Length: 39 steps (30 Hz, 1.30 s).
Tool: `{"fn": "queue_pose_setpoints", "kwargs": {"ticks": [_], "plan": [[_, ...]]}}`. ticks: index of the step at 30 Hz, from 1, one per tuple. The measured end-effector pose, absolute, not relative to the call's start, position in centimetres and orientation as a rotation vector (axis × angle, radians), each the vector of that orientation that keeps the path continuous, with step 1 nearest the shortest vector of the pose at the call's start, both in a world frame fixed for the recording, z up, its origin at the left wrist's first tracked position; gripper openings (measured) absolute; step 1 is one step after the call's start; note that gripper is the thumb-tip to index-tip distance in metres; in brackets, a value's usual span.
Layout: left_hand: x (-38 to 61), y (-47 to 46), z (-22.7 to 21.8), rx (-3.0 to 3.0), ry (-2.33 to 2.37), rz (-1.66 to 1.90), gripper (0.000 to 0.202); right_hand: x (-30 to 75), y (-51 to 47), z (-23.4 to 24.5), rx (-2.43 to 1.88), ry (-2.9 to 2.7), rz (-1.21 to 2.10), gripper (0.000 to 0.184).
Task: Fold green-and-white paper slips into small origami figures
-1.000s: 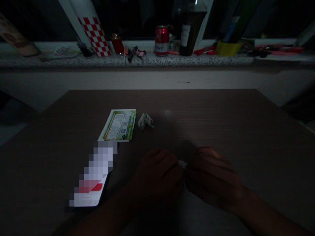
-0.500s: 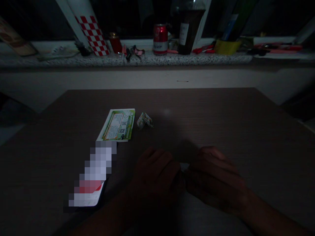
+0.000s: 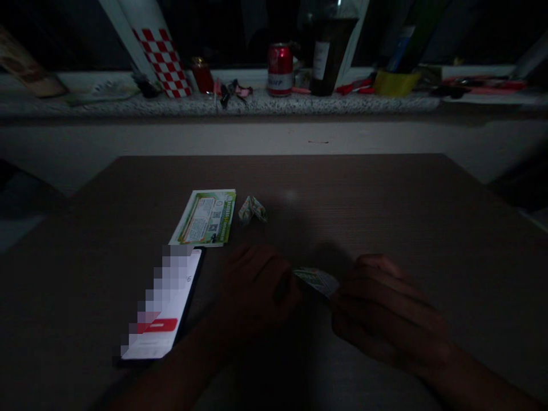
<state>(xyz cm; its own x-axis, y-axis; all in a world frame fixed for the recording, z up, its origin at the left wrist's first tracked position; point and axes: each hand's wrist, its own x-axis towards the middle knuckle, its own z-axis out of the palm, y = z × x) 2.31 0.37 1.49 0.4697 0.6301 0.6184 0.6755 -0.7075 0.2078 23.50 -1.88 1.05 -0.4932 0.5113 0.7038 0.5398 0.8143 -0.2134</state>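
Paper piece (image 3: 317,281), right of the phone (image 3: 165,311), is pinched between my curled left hand (image 3: 257,288) and right hand (image 3: 387,317).

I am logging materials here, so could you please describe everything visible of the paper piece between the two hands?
The paper piece is a small, thin slip, pale with faint green print. It spans the gap between the left hand and the right hand, which grip its ends. It lies slightly tilted, close to the table. Dim light hides finer detail.
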Motion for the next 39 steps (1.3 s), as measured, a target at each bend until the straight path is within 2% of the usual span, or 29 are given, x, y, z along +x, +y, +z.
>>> {"fn": "queue_pose_setpoints", "kwargs": {"ticks": [10, 13, 16, 22, 29, 39], "plan": [[0.7, 1.1, 1.6, -2.505, -1.306, -1.092, 0.008, 24.4, -1.4, 1.2, -0.725, -2.069, -0.04, 0.013], [0.9, 0.7, 1.7, -2.642, -1.224, -1.112, 0.003, 24.4, -1.3, 1.3, -0.72, -2.067, -0.036, 0.013], [1.5, 0.3, 1.6, -2.733, -1.1, -1.135, 0.014, 24.2, -1.3, 1.1, -0.716, -2.096, 0.0, 0.013], [1.7, 0.5, 0.7, -2.859, -0.946, -1.054, 0.005, 24.1, -1.1, 0.7, -0.775, -2.097, 0.047, 0.019], [2.6, -0.4, 1.0, -2.898, -0.852, -0.887, 0.014, 23.3, -0.9, -0.1, -0.711, -2.153, -0.006, 0.016], [2.5, -0.8, 1.3, -2.937, -0.788, -0.99, 0.013, 23.3, -0.8, -0.1, -0.801, -2.142, -0.121, 0.013]]}}
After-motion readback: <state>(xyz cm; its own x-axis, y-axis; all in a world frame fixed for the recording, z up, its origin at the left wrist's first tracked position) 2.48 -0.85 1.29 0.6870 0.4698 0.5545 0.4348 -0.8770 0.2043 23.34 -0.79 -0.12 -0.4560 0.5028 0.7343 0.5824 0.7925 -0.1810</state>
